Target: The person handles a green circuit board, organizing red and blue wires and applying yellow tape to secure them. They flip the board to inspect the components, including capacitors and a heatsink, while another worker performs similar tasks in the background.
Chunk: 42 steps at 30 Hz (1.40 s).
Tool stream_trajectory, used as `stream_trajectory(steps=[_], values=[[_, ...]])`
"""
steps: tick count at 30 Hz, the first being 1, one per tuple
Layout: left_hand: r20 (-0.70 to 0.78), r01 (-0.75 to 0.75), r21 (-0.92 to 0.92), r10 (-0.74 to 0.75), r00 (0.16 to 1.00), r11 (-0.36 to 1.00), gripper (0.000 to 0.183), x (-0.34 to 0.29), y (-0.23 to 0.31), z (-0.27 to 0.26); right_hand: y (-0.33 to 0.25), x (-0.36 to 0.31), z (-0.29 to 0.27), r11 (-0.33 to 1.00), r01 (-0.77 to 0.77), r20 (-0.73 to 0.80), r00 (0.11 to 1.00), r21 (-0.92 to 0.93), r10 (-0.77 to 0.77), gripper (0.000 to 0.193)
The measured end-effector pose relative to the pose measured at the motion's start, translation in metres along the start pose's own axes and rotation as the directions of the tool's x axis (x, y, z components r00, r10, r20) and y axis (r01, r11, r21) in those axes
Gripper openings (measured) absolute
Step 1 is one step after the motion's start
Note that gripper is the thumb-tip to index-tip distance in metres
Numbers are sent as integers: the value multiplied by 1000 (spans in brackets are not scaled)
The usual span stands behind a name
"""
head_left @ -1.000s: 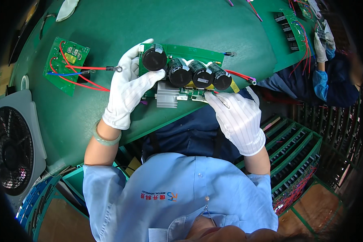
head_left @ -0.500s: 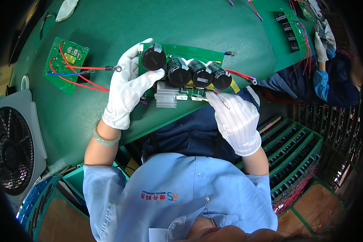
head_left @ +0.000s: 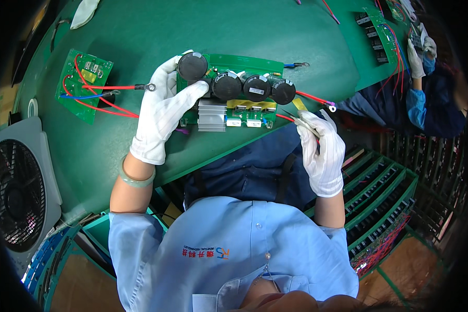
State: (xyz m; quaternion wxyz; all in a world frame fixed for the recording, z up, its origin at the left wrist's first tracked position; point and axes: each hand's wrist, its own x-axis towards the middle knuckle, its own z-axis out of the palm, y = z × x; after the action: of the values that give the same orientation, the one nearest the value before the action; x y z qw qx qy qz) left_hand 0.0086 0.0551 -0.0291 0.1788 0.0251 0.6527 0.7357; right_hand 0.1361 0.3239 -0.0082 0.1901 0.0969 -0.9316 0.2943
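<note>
My gloved left hand [head_left: 166, 112] grips the left end of a green circuit board [head_left: 247, 63], its thumb lying beside the large black capacitors [head_left: 256, 87]. The board is held tilted over the table near its front edge. A finned silver heat sink [head_left: 211, 115] and small white parts line its near side. My gloved right hand [head_left: 321, 151] is closed on a pair of tweezers [head_left: 308, 125], whose tips point left, just off the board's right end. Near these tips a red wire [head_left: 284, 117] sticks out from the board; whether the tweezers touch it, I cannot tell.
Another green board [head_left: 83, 101] with red and blue wires lies left on the green table [head_left: 275, 31]. A fan [head_left: 18, 187] stands at far left. A co-worker's gloved hands [head_left: 416, 57] are at upper right, by another board [head_left: 374, 39]. A green rack [head_left: 377, 203] stands at lower right.
My right hand has drawn back to the right, away from the board's near edge, bringing the tweezers into sight. The board has tipped slightly, showing more of its near-side parts.
</note>
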Motion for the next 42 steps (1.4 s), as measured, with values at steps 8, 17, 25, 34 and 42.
stream_trajectory(steps=[8,17,25,34,42], values=[[-53,22,27,-20,998,999,60,1,-2,1,-4,-28,5,921,-306,-26,947,239,322,23],[-28,-232,324,255,967,917,71,-25,9,-2,-11,-37,7,752,-397,-107,846,526,522,25],[467,-733,218,591,658,644,24,-27,20,-10,-9,-56,-2,463,-492,39,715,737,698,21],[650,-810,387,493,578,440,23,-43,39,0,-7,-62,0,330,-572,136,623,751,770,21],[475,-717,337,547,689,610,23,-54,34,-4,-4,-50,3,331,-543,97,615,772,783,22]])
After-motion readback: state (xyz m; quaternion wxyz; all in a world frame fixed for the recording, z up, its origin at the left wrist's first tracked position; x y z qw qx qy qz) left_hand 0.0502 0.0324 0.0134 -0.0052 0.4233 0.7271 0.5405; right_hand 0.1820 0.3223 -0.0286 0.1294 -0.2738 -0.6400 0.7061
